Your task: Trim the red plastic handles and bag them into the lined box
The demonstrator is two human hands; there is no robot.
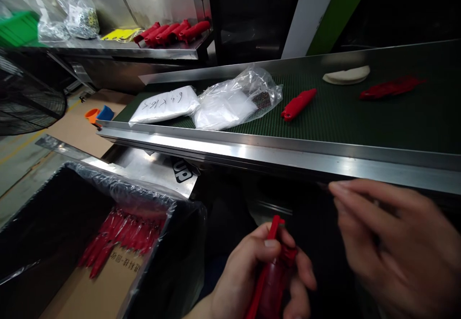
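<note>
My left hand is wrapped round a red plastic part, low in the middle of the head view, with its narrow end pointing up between thumb and fingers. To its right, my right hand is raised in a pinch, slightly blurred. A small dark tip shows at the pinching fingers, too indistinct to name. Beyond the hands, another red part lies on the green conveyor belt. A blurred red part lies farther right, near a pale half-round piece.
White plastic packs and a clear bag lie along the belt, behind its metal edge. At lower left stands a lined black bin with several red parts. A back shelf holds more red parts and bags.
</note>
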